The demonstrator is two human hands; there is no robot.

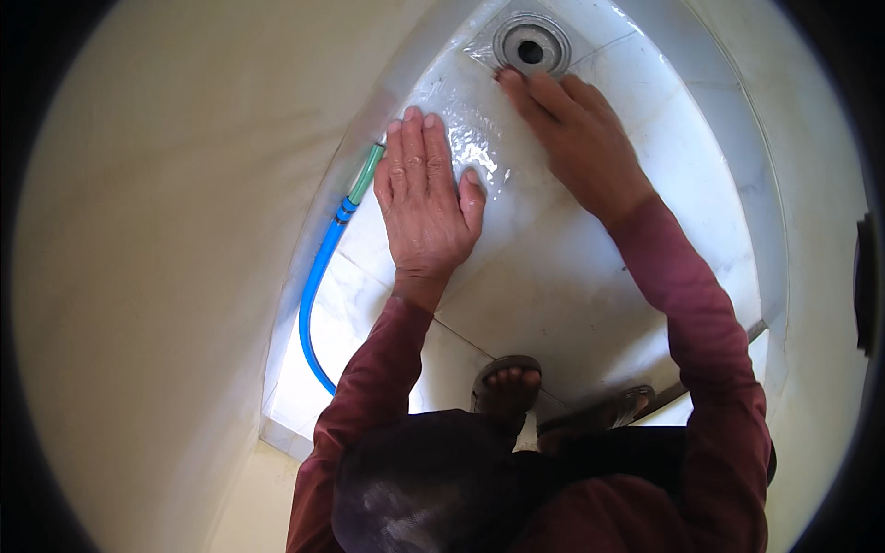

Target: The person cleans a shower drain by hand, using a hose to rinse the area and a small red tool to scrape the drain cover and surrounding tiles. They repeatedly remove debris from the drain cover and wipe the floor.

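My left hand point(426, 189) is stretched out flat, palm down, over the wet tiled floor point(590, 267), its fingers together and the thumb apart. To its right, my right hand point(585, 138) reaches to the near edge of a round metal floor drain point(532, 46) with a dark hole in the middle. Its fingers are extended and a little blurred. A small dark reddish spot shows at one fingertip; I cannot tell what it is. Water glistens on the floor between my hands and up toward the drain.
A blue hose point(314, 295) with a green end piece point(366, 175) curves along the left wall point(184, 230), beside my left forearm. My sandalled foot point(507, 382) stands on the tiles below. A pale wall point(820, 276) closes off the right side.
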